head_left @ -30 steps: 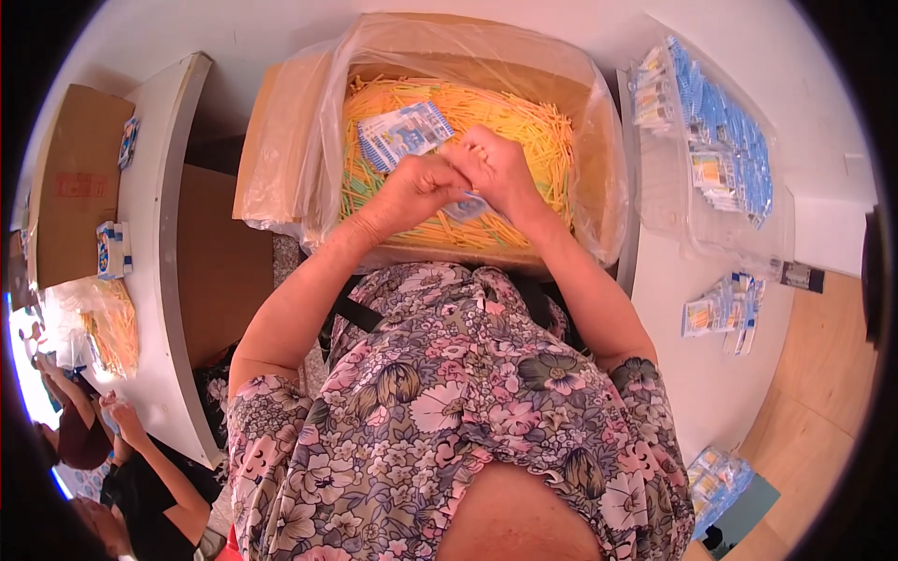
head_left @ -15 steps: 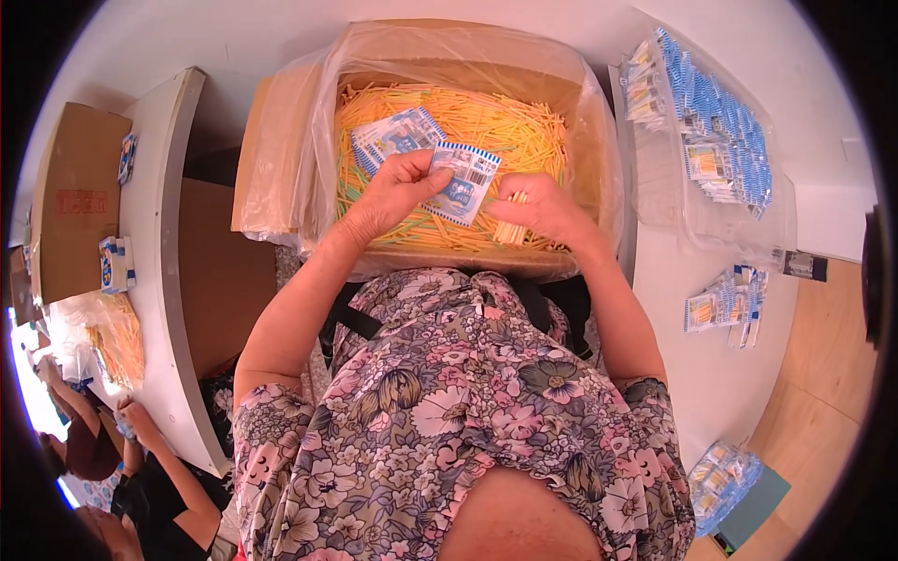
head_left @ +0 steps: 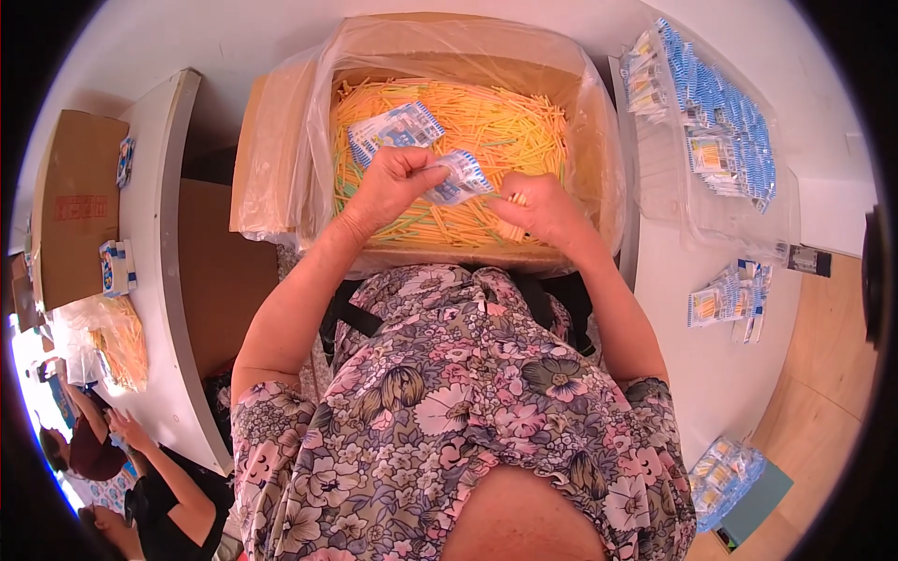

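Note:
My left hand [head_left: 385, 190] pinches a small clear, blue-and-white printed plastic packet [head_left: 462, 178] between thumb and fingers, and the packet is bent and tilted. Closed around a small bunch of thin yellow-orange sticks [head_left: 508, 230] is my right hand [head_left: 550, 209], its fingertips near the packet's right edge; whether they touch it I cannot tell. Below both hands, loose sticks [head_left: 486, 112] in orange, yellow and some green fill a cardboard box [head_left: 440, 33] lined with clear plastic. More flat packets [head_left: 400, 128] lie on the sticks beside my left hand.
To the right, a clear plastic bin [head_left: 655, 201] holds rows of filled packets [head_left: 716, 112]. More packets [head_left: 725, 297] lie on the white table nearer me, and a blue-wrapped bundle [head_left: 725, 481] sits lower down. At left stand a white board [head_left: 154, 234], a carton [head_left: 79, 201] and co-workers [head_left: 178, 496].
The packet in my left hand has tipped from facing up flat to bent and slanted. My right hand stays closed on the sticks, almost in place.

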A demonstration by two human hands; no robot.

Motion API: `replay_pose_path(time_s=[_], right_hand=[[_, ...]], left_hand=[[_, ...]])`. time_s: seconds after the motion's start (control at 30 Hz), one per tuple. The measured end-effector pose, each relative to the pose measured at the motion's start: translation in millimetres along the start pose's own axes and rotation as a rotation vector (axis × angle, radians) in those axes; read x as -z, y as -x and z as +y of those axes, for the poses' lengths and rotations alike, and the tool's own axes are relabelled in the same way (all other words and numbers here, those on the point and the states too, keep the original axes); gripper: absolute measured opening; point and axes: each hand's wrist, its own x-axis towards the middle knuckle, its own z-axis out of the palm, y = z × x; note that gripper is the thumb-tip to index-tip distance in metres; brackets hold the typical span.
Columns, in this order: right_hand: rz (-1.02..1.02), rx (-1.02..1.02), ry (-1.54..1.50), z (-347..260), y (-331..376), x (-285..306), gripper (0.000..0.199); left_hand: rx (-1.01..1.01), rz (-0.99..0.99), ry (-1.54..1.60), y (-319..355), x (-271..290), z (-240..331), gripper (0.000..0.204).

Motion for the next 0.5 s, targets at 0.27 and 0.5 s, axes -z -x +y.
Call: replay_pose_path(time_s=[0.27,0.5], right_hand=[[0.091,0.064,-0.205,-8,-5,18,0.023],[0.145,0.058,-0.492,-37,-30,20,0.023]], left_hand=[[0.02,0.06,0.095,-1,-4,4,0.007],[-0.021,-0.109,0.055,-4,-5,6,0.014]])
